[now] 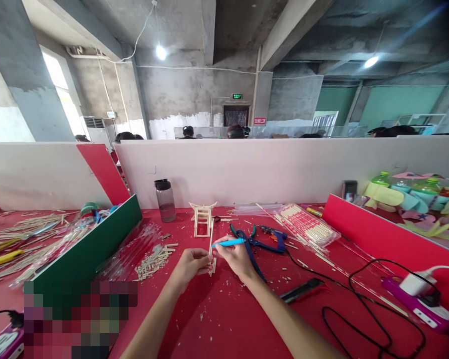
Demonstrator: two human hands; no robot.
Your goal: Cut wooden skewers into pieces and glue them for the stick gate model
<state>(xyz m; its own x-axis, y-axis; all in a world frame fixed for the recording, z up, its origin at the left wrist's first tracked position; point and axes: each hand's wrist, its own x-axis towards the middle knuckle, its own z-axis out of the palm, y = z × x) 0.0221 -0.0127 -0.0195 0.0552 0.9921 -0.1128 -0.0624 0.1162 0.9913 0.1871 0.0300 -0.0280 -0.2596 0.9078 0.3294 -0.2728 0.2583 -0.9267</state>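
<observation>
My left hand pinches a thin wooden stick that stands up from between the fingertips. A light-blue pen is held in my right hand, its tip at the stick. Just beyond both hands a small frame built of wooden sticks rests on the red table. To the left of my left hand lies a heap of short cut stick pieces. Blue-handled pliers or cutters lie right beside my right hand, partly behind it.
A glue gun, a packet of sticks and a dark utility knife lie to the right, with a looping black cable. A water bottle stands at the back. Green and red dividers flank the table.
</observation>
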